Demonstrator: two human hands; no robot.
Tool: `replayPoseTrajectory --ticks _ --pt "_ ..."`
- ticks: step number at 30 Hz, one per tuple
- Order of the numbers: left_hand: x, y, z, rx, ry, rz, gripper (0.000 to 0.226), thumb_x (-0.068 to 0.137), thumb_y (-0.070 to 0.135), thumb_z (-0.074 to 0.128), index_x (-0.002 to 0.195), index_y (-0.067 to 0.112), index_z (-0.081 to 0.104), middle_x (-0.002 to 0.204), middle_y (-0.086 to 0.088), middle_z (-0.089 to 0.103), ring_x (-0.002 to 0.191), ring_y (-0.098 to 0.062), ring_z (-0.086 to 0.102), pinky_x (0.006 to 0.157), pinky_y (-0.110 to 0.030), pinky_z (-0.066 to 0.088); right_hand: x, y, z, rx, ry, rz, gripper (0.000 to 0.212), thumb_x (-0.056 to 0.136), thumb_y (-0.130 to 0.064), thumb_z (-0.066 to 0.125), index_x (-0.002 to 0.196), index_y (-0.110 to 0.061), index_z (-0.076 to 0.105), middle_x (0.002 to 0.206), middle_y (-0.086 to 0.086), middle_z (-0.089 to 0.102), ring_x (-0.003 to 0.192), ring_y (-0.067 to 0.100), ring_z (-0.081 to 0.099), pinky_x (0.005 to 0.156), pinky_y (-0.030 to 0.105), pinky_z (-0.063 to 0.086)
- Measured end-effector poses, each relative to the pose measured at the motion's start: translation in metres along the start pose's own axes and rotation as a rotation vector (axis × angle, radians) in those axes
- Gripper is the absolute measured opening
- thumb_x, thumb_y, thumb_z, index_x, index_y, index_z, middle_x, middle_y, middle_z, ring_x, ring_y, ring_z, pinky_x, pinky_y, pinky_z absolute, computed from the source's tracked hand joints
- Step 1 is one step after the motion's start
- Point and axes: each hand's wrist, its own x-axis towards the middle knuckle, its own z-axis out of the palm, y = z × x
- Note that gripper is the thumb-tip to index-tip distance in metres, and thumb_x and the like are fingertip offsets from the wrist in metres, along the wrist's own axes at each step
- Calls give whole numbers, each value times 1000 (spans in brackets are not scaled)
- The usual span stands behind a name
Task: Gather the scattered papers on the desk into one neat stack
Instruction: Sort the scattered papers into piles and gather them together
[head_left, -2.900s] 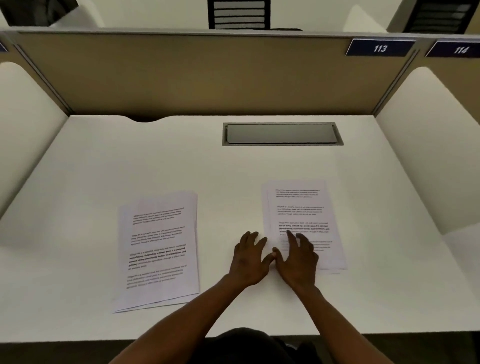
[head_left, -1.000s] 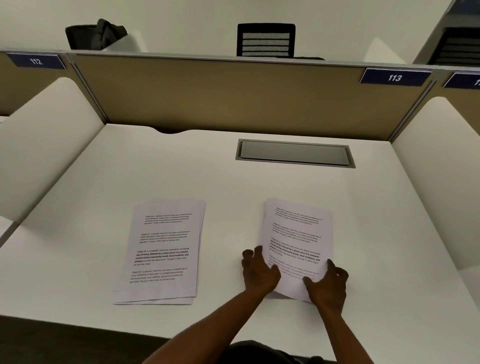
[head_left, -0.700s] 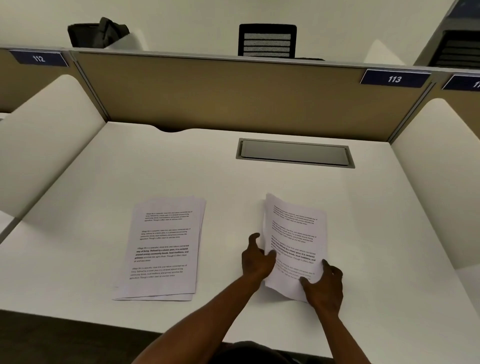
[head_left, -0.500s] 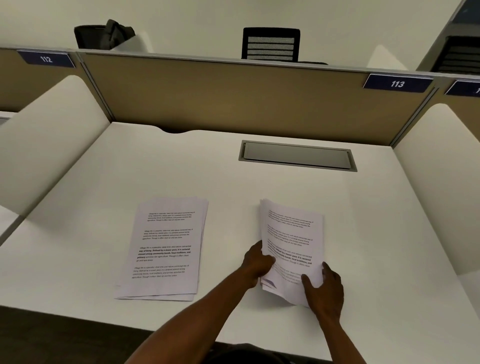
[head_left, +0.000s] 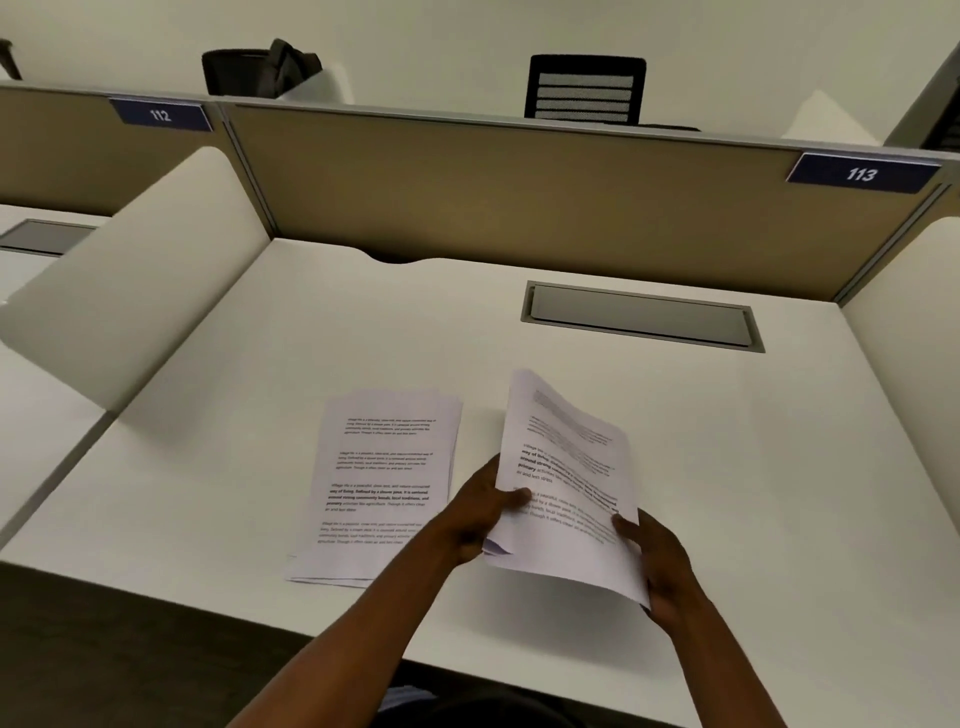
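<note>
desk (head_left: 779, 467): both hands' fingers hidden under sheaf (head_left: 571, 493).

Both forearms were bare from the bottom edge of the frame up to the wrists; no sleeve showed on either. Left hand (head_left: 475, 512) and right hand (head_left: 655, 564) were bare too: no gloves, no rings, no watch or band at the wrists that could be made out. Fingers were slender, nails short as far as the blur allowed. At the bottom edge, between the arms, sat a dark garment (head_left: 467, 709) with a small pale-blue patch; detail unclear.
</note>
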Motion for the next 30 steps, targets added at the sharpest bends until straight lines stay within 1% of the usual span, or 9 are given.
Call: replayPoseTrajectory --ticks 3,7,10,13,15,18,22,26,30 --pt "-12 0 -31 127 141 38 62 90 0 64 145 23 43 136 -6 62 119 -25 63 97 -44 55 7 4 29 -88 -3 -75 36 90 -6 64 124 -17 62 117 8 72 104 32 70 96 53 53" --pt "-30 -3 -78 245 275 79 74 89 4 67 150 26 33 143 -1 54 128 -23 55 106 -48 48 11 11 79 -185 -37 -136 45 90 -5 66 131 -19 55 120 5 69 104 27 68 93 45 55" --pt "-44 -4 -111 301 371 85 74 86 5 70 148 25 35 143 -1 55 130 -24 53 108 -49 46 14 19 114 -249 -82 -142 45 90 -5 65 132 -20 53 119 3 69 103 23 68 90 41 55" --pt "-56 -4 -136 407 456 55 77 86 9 71 151 23 32 147 -2 50 132 -22 50 111 -38 42 18 25 144 -324 -112 -146 45 92 -6 62 134 -19 51 121 5 67 106 23 66 94 43 53" --pt "-63 -2 -150 465 519 24 81 86 9 71 153 22 27 148 -4 49 133 -24 49 109 -36 40 18 27 164 -378 -128 -134 41 94 -7 59 131 -20 51 118 3 67 104 22 66 93 41 53" --pt "-68 -3 -168 534 586 -23 83 86 11 71 154 22 25 143 -10 53 127 -28 54 106 -37 44 21 32 190 -474 -134 -124 37 94 -8 57 129 -21 51 119 2 66 106 23 65 97 42 52" --pt "-72 -8 -189 606 640 -63 83 84 12 70 154 21 26 138 -14 58 120 -28 59 103 -37 49 30 48 216 -606 -115 -126 51 92 -14 57 141 -21 44 138 5 56 127 27 53 108 45 44" --pt "-75 -15 -201 751 678 -90 71 85 18 70 148 15 38 120 -14 65 101 -21 60 88 -26 47 22 51 236 -714 -35 -185 44 92 -19 60 135 -17 51 128 8 63 116 26 59 101 35 47" --pt "-70 -22 -213 793 757 -156 67 85 38 70 144 17 44 137 -16 47 128 -31 48 105 -35 40 29 57 240 -969 95 -225 60 85 -46 64 134 -13 54 128 11 63 117 28 59 101 40 48"
